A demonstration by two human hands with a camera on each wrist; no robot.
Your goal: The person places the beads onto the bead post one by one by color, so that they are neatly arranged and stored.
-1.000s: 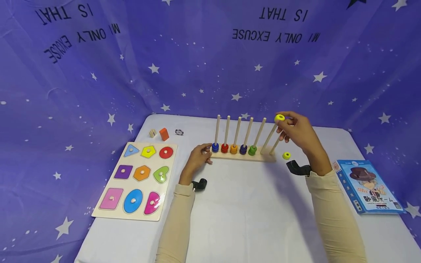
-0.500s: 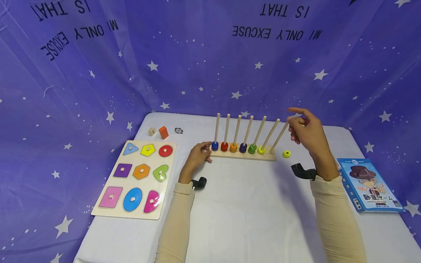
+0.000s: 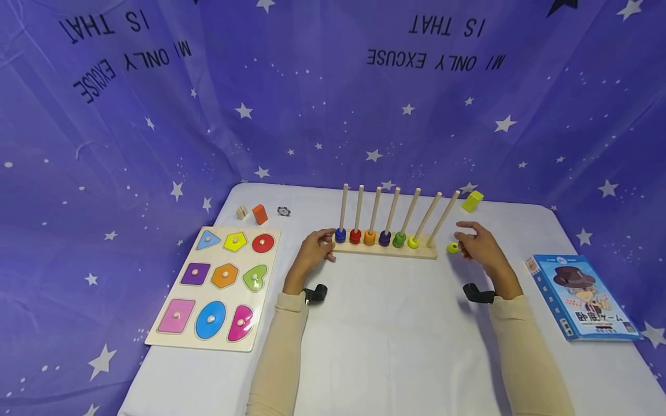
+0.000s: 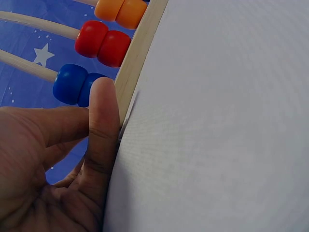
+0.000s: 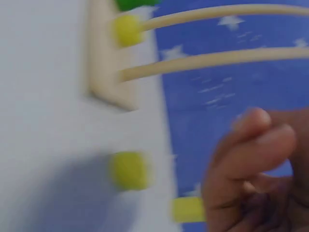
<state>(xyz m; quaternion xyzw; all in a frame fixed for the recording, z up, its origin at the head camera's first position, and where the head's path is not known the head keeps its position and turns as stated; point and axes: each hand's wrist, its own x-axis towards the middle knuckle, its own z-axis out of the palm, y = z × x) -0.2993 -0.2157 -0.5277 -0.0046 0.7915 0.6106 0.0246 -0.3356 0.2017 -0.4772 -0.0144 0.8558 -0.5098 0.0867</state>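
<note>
A wooden peg rack (image 3: 385, 249) stands on the table, its upright pegs in a row. Blue beads (image 4: 70, 84), red beads (image 4: 102, 43), orange, dark blue and green beads sit low on their pegs. One yellow bead (image 3: 413, 242) is at the foot of the second peg from the right; the rightmost peg is bare. My left hand (image 3: 314, 249) pinches the rack's left end between thumb and fingers. Off the right end lies a loose yellow bead (image 3: 452, 248). Right beside it hovers my right hand (image 3: 483, 249), fingers loosely bent and holding nothing.
A shape puzzle board (image 3: 213, 289) lies left, and a blue game box (image 3: 588, 297) right. Behind the rack's right end is a yellow block (image 3: 472, 201). An orange block (image 3: 260, 214), a small striped block (image 3: 241, 212) and a gear-shaped piece (image 3: 283, 211) sit back left.
The yellow bead my right hand held at a peg's top has dropped to its foot. That hand has moved right, then down beside the loose bead. The left hand stays put.
</note>
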